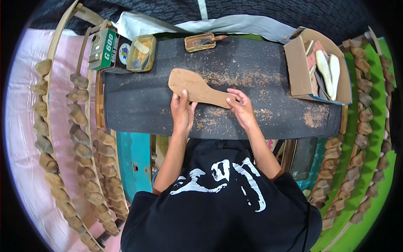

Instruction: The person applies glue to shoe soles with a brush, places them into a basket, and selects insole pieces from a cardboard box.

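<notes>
A brown, sole-shaped insole piece (194, 87) lies flat on the dark work mat (138, 105), its wide end toward the upper left. My left hand (181, 110) presses its fingertips on the near edge of the insole at its middle. At the narrow heel end, my right hand (241, 108) grips the piece between thumb and fingers. Brown dust and crumbs are scattered on the mat around the insole.
A green tin (103, 49), a yellowish open glue container (141, 53) and a small rusty tin with a brush (200, 42) stand at the mat's far edge. A cardboard box (299, 71) with several soles sits at the right. Racks of shoe lasts (79, 134) flank both sides.
</notes>
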